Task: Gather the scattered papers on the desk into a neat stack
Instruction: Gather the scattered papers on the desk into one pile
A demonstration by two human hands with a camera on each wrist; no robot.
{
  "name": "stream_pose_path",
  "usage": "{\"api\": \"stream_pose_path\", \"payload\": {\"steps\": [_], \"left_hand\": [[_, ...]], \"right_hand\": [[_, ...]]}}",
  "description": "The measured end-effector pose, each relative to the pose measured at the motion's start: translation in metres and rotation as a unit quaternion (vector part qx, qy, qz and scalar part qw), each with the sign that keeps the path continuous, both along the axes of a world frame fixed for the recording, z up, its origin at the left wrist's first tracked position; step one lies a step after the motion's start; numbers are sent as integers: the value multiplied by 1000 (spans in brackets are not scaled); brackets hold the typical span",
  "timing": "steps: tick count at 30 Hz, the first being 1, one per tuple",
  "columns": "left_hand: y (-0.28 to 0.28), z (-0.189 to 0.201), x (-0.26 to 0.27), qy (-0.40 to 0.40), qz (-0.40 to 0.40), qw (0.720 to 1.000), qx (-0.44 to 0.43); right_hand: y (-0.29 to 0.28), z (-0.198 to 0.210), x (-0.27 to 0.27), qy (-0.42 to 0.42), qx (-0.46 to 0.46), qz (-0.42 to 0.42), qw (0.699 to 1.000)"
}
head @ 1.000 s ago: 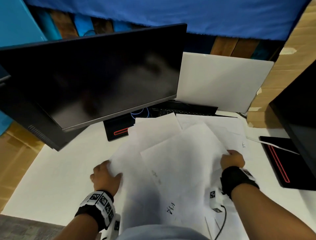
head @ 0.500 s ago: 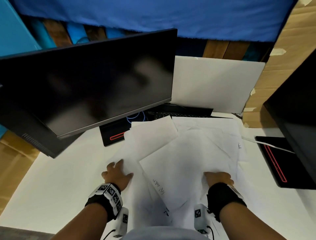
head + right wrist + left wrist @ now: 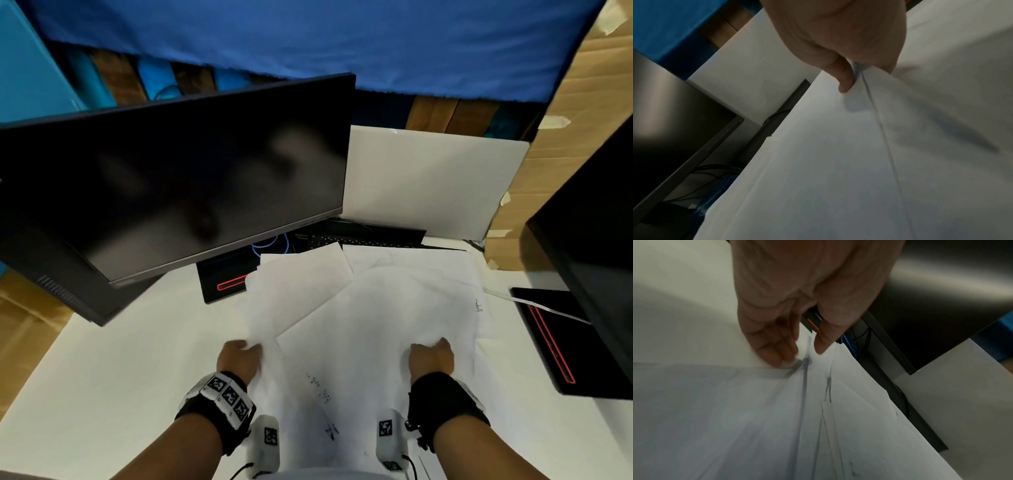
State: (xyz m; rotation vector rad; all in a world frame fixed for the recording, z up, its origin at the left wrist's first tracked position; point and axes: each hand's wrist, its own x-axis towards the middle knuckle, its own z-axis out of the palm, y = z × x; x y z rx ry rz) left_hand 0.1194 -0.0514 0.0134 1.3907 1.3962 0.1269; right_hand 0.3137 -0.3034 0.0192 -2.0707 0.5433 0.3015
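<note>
Two hands: left hand [image 3: 239, 359] and right hand [image 3: 432, 359] each pinch the papers [image 3: 359, 325], whose fanned sheets spread toward frame top, between the grips.

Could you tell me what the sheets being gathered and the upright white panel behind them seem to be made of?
The sheets look like thin matte paper: they buckle and crease where the right hand pinches them, and faint handwriting shows. The white panel looks rigid and smooth, with a slight sheen and rounded corners, standing straight; plastic or coated board, I cannot tell which.
</note>
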Motion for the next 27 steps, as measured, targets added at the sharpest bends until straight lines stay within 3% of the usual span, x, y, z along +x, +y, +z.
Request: {"api": "stream_pose_path", "payload": {"steps": [4,9,13,16,19,24,27], "left_hand": [[-8,3,6,34,-91,993,71],[-13,6,15,-15,-89,986,142],[-17,6,26,-35,-115,986,118],[-6,6,28,14,-96,990,100],[10,1,21,55,-127,987,82],[-4,9,15,-5,-97,993,70],[-20,20,13,-49,-60,997,-3]], "right_hand": [[4,10,20,-51,-73,102,991],[21,11,42,-32,-52,210,976],[35,7,38,-18,-44,245,968],[41,7,33,-23,-38,269,962],[45,12,22,-17,-9,304,953],[73,10,-10,17,39,369,928],[88,8,-30,31,53,420,905]]}}
